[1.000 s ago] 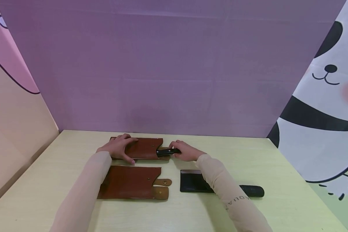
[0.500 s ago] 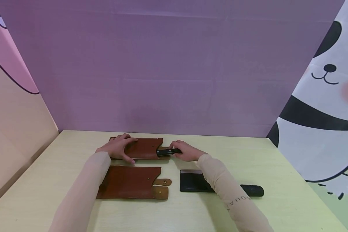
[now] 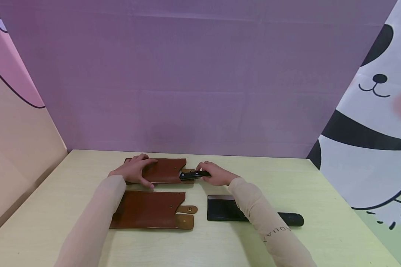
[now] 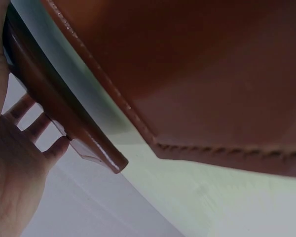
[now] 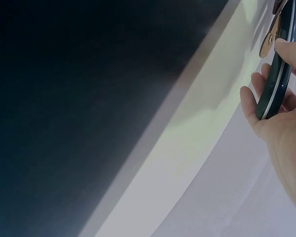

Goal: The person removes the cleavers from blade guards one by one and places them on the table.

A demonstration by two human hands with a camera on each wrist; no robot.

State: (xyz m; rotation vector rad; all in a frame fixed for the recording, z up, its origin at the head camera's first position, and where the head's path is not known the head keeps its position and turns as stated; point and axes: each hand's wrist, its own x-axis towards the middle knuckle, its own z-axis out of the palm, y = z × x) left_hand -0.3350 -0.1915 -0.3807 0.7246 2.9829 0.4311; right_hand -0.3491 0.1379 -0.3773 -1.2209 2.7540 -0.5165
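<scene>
My left hand (image 3: 131, 172) spans the far brown leather knife sheath (image 3: 166, 170), thumb at its near edge and fingers at its far edge. In the left wrist view, the fingers (image 4: 54, 148) reach round the side of that sheath (image 4: 74, 113). My right hand (image 3: 218, 175) grips the black riveted handle of a knife (image 3: 191, 175) at the sheath's right end. The blade is hidden inside the leather. From the right wrist, the handle (image 5: 276, 86) lies between thumb and fingers, beside a tan strap with a snap (image 5: 267, 45).
Nearer on the pale table (image 3: 200, 244) lies a second brown sheath (image 3: 150, 209), its strap unfastened. To its right is a black-bladed cleaver (image 3: 222, 209), partly covered by my right sleeve (image 3: 264, 218). A purple backdrop (image 3: 194, 81) rises behind the table.
The far sheath and my left hand have shifted slightly left. My right hand has moved slightly right with the knife handle, and a little more of the handle's end shows.
</scene>
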